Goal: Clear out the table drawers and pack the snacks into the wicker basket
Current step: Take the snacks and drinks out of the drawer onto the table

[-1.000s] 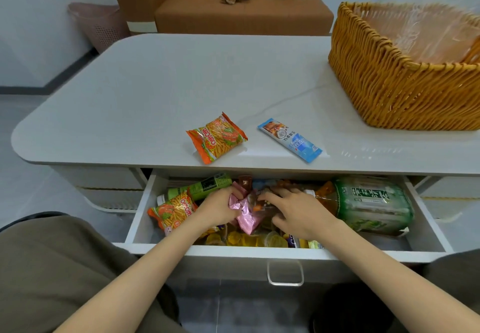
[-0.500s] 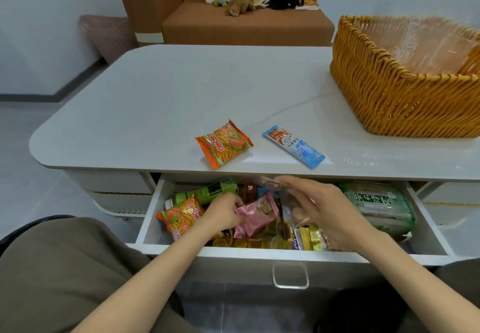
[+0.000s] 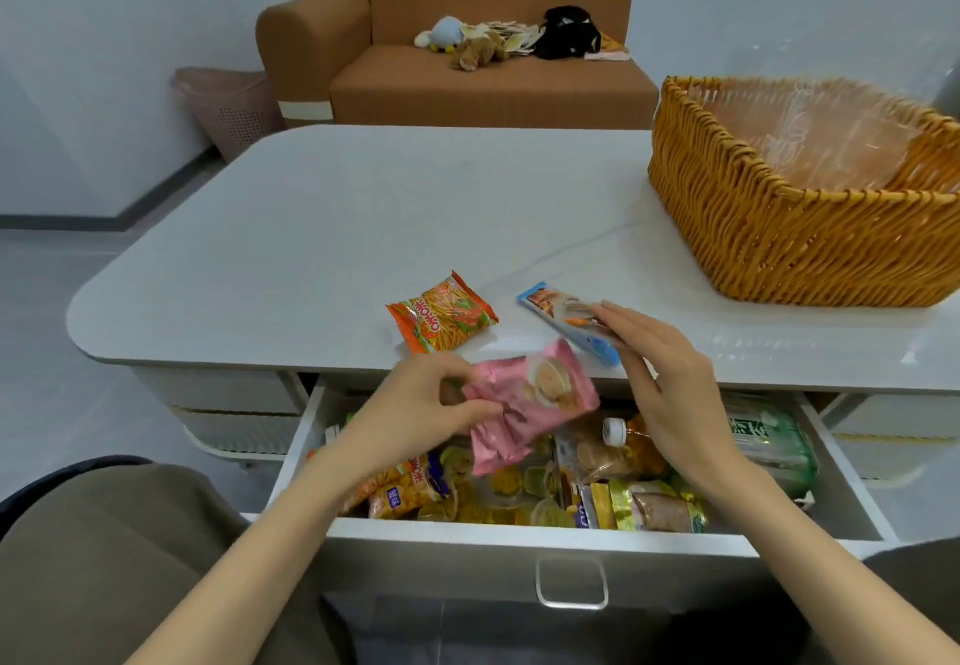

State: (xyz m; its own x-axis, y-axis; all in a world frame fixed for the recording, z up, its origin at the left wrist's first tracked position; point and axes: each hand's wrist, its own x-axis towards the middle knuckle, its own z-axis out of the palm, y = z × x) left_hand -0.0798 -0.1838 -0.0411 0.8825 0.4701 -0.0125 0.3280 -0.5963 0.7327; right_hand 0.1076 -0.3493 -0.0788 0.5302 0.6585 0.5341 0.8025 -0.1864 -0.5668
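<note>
Head view: left hand (image 3: pixel 431 404) pinches pink packet (image 3: pixel 540 394) lifted above open drawer (image 3: pixel 519 540); right hand (image 3: pixel 670 368) pinches clear packet (image 3: pixel 574 313) over blue bar (image 3: pixel 535 295) on table (image 3: pixel 363 223), probably staging snacks. Wicker basket (image 3: pixel 779 249) sits well apart, far right.

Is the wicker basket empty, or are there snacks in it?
Empty as far as shows: inside the wicker basket only a clear plastic liner is visible, no packets. The front wall hides part of its floor.

orange packet (image 3: pixel 441 312) on table (image 3: pixel 311 228): "OHOHO" | green pack (image 3: pixel 769 436) in drawer (image 3: pixel 467 550): white print, unreadable
</note>
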